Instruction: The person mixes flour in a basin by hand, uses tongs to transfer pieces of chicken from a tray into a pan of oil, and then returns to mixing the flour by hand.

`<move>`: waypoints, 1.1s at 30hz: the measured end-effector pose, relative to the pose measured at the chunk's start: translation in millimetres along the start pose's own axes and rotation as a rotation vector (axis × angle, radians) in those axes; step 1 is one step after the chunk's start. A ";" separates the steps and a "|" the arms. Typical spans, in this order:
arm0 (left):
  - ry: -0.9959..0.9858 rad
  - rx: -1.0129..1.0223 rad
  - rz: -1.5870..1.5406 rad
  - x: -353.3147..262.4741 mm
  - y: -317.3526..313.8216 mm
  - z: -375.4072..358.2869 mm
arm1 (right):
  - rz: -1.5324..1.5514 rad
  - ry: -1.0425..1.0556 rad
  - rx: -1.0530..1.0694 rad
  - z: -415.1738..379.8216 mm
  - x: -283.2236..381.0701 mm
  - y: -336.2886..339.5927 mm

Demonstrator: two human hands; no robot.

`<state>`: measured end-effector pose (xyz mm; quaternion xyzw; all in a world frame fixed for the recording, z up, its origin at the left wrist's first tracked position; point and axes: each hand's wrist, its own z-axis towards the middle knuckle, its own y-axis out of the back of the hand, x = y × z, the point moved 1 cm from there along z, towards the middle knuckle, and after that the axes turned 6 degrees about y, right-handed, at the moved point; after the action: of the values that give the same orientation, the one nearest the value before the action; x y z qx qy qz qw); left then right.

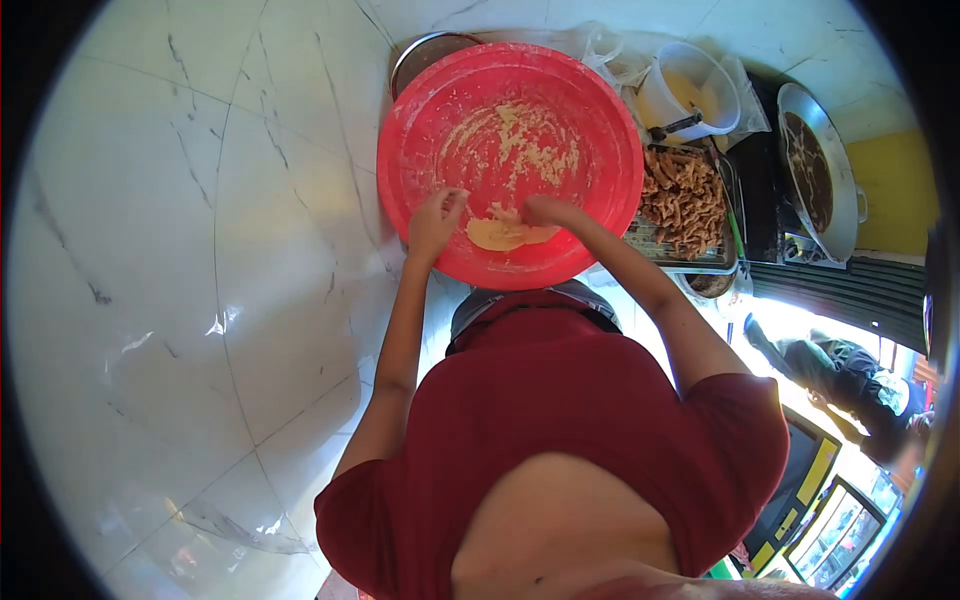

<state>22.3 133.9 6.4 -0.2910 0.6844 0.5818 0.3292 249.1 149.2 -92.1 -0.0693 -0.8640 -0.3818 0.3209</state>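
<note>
A large red basin (400,150) is in front of my body, its inside smeared with pale flour or batter. Clumps of the crumbly pale mixture (530,140) cling to its far side. Nearer to me, a flatter yellowish heap (492,236) lies at the bottom. My left hand (437,222) is over the basin's left side, fingers drawn together; whatever they hold is too small to make out. Just above the yellowish heap, my right hand (545,210) is closed, its fingertips blurred and partly hidden.
Right of the basin, fried brown strips (685,200) are piled on a wire rack over a tray. Behind them stands a white bucket (720,90) of yellowish liquid. A large wok (812,170) of dark liquid is farther right. Another person (850,380) is at far right.
</note>
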 end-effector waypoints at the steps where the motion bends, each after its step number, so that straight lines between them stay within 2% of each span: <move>1: -0.002 0.082 -0.020 2.7 -7.4 3.3 | 0.036 -0.021 -0.048 3.8 -9.1 3.4; 2: -0.005 0.165 -0.040 6.5 -15.3 7.4 | 0.048 -0.006 -0.076 2.3 -13.2 8.5; 5: -0.191 0.347 0.178 20.8 -42.3 22.6 | 0.043 0.031 -0.172 0.0 -29.0 14.3; 10: -0.367 0.368 0.422 28.4 -85.2 45.4 | -0.043 0.026 -0.330 7.0 -45.5 6.1; 14: -0.421 0.358 0.800 30.6 -107.0 48.9 | 0.025 -0.015 -0.294 3.9 -39.7 11.8; 16: -0.437 0.377 0.857 33.9 -111.4 51.1 | 0.013 0.043 -0.235 2.4 -28.1 12.8; 17: -0.442 0.387 0.885 37.0 -113.0 50.8 | 0.004 0.036 -0.136 -2.6 -10.8 14.2; 19: -0.425 0.402 0.850 44.2 -109.6 51.9 | -0.017 0.025 0.062 -11.9 21.5 11.4; 22: -0.313 0.516 0.889 52.5 -97.5 64.1 | -0.025 0.394 -0.057 -11.6 30.1 -11.5; 25: -0.134 0.621 1.011 55.1 -83.3 65.3 | -0.148 0.271 -0.069 4.0 37.1 -24.9; 29: -0.016 0.776 1.112 51.3 -61.8 56.5 | -0.127 0.293 0.048 16.3 28.9 -27.7; 31: 0.054 0.631 1.025 44.2 -47.2 45.1 | -0.068 0.352 0.083 16.6 16.4 -14.5; 33: 0.082 0.486 0.904 41.4 -35.0 36.8 | 0.044 0.319 -0.093 23.2 -1.3 2.4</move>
<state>28.4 164.2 -51.4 0.0965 0.8697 0.4781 0.0757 239.4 167.5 -103.1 -0.0413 -0.7816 -0.4207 0.4587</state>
